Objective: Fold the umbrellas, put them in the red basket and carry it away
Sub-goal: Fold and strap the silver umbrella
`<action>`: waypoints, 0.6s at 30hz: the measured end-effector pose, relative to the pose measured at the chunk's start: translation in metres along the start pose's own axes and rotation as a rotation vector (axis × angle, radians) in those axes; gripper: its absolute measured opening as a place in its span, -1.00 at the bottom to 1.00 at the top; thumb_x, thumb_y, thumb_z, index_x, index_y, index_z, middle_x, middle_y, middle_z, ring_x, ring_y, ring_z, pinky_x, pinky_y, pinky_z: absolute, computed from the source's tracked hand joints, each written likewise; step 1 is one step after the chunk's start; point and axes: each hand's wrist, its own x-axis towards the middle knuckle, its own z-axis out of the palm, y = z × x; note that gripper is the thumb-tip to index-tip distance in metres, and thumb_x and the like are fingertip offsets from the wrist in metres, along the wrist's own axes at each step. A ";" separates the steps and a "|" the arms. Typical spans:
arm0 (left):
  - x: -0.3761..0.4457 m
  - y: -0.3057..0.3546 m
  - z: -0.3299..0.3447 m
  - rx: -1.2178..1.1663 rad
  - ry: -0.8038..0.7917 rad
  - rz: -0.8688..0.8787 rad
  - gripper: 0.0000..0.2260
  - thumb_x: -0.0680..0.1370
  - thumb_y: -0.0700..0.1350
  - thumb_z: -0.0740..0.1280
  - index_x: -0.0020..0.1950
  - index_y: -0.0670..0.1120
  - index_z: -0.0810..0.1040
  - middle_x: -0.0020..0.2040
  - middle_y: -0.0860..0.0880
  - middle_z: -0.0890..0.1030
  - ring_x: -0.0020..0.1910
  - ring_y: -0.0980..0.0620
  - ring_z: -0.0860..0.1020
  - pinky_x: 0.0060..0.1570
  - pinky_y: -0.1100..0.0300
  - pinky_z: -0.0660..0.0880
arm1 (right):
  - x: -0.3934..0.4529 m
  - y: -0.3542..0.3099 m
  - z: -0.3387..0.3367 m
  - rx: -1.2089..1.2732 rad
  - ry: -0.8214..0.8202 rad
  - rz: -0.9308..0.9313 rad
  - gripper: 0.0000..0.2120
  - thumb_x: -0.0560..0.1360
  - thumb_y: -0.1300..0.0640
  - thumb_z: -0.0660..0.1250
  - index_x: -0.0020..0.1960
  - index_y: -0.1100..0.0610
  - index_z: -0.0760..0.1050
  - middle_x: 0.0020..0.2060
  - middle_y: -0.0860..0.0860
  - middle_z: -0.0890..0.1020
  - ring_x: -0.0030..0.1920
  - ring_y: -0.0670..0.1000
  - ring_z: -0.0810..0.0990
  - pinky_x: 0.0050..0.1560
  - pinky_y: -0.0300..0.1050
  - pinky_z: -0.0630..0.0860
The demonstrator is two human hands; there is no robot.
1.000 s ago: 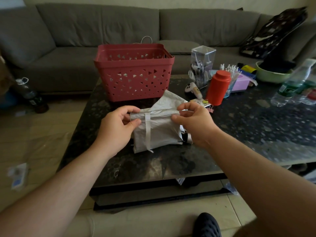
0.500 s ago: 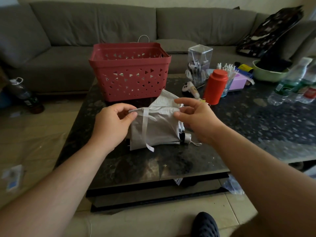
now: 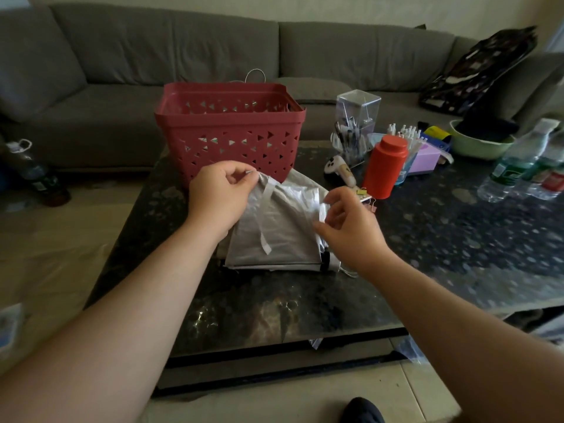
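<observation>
A silver-grey umbrella (image 3: pixel 283 233), collapsed with its cloth gathered in flat folds, lies on the dark marble table (image 3: pixel 427 245) in front of the red basket (image 3: pixel 229 138). Its closing strap (image 3: pixel 265 221) hangs loose over the cloth. My left hand (image 3: pixel 218 196) pinches the cloth's upper left corner by the strap's root. My right hand (image 3: pixel 348 227) pinches the cloth's right edge, just above the dark handle end (image 3: pixel 326 261). The perforated basket stands upright behind the umbrella; I cannot see its bottom.
Right of the basket stand a clear pen holder (image 3: pixel 357 123), a red canister (image 3: pixel 386 166), a white controller (image 3: pixel 338 169), a purple box, a green bowl (image 3: pixel 479 145) and plastic bottles (image 3: pixel 515 166). A grey sofa (image 3: pixel 122 71) runs behind. A bottle (image 3: pixel 36 175) sits on the floor at left.
Both hands have shifted their grip on the cloth: the left rose to the top left corner, the right dropped lower on the right edge. The strap now hangs more slanted.
</observation>
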 end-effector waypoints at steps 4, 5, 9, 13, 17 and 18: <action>-0.003 0.002 0.008 -0.120 -0.035 -0.083 -0.85 0.66 -0.05 0.42 0.20 0.14 0.60 -0.10 0.02 0.69 -0.32 0.06 0.72 -0.35 0.11 0.67 | 0.002 0.021 0.005 -0.324 -0.226 -0.131 -0.77 0.46 0.03 0.52 0.00 -0.10 0.49 -0.13 -0.13 0.51 -0.12 -0.08 0.53 -0.06 -0.11 0.49; -0.005 0.002 0.009 -0.143 -0.036 -0.105 -0.81 0.67 -0.03 0.40 0.27 0.14 0.56 -0.07 0.02 0.68 -0.27 0.05 0.72 -0.33 0.10 0.68 | 0.003 0.028 0.007 -0.384 -0.301 -0.098 -0.72 0.45 -0.03 0.53 0.03 -0.12 0.46 -0.07 -0.13 0.49 -0.06 -0.05 0.53 0.02 -0.09 0.51; -0.013 -0.004 0.010 -0.073 -0.097 -0.148 -0.68 0.63 0.20 0.36 0.36 0.20 0.48 0.02 0.06 0.66 -0.04 0.02 0.69 0.02 -0.10 0.71 | 0.003 0.045 0.009 -0.419 -0.413 0.057 -0.56 0.41 -0.17 0.56 0.06 -0.10 0.35 0.03 -0.08 0.48 0.04 0.00 0.51 0.04 -0.07 0.48; -0.031 0.001 0.006 -0.090 -0.143 -0.161 -0.57 0.62 0.14 0.41 0.45 0.23 0.38 0.01 0.07 0.68 -0.05 0.05 0.69 -0.03 0.05 0.67 | 0.006 0.039 0.005 -0.315 -0.345 0.100 -0.41 0.35 -0.26 0.59 0.19 -0.09 0.38 0.01 -0.07 0.53 -0.02 -0.05 0.54 -0.04 -0.12 0.45; -0.053 0.012 -0.004 -0.114 -0.164 -0.037 -0.44 0.63 -0.06 0.45 0.54 0.23 0.30 -0.10 0.09 0.73 -0.11 0.17 0.69 -0.04 0.26 0.58 | 0.012 0.016 -0.002 0.016 -0.144 0.059 -0.32 0.41 -0.15 0.57 0.44 -0.25 0.35 0.10 -0.05 0.55 0.04 -0.03 0.60 0.09 -0.04 0.59; -0.059 0.015 -0.008 -0.107 -0.189 0.001 -0.42 0.63 -0.08 0.45 0.56 0.22 0.27 -0.11 0.08 0.73 -0.09 0.18 0.69 -0.01 0.29 0.56 | 0.012 0.007 -0.006 0.092 -0.133 0.037 -0.31 0.44 -0.07 0.57 0.46 -0.31 0.33 0.18 -0.04 0.52 0.11 -0.04 0.57 0.18 -0.03 0.57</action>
